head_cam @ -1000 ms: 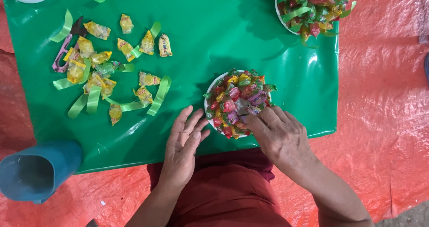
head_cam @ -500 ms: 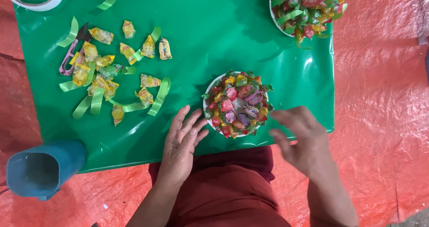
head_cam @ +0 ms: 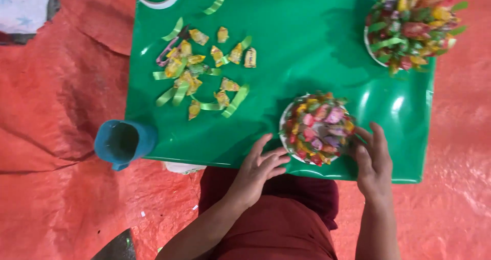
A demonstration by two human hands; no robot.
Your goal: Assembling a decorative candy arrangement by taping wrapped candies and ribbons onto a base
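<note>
While the left hand (head_cam: 258,168) lies flat with fingers spread on the green tabletop (head_cam: 307,45), its grip holding nothing, the right hand (head_cam: 376,160) cups the candy-covered plate (head_cam: 317,129) between them, fingers loosely curved against its rim. The piece looks light but fragile; supporting it under the rim seems safest.
</note>
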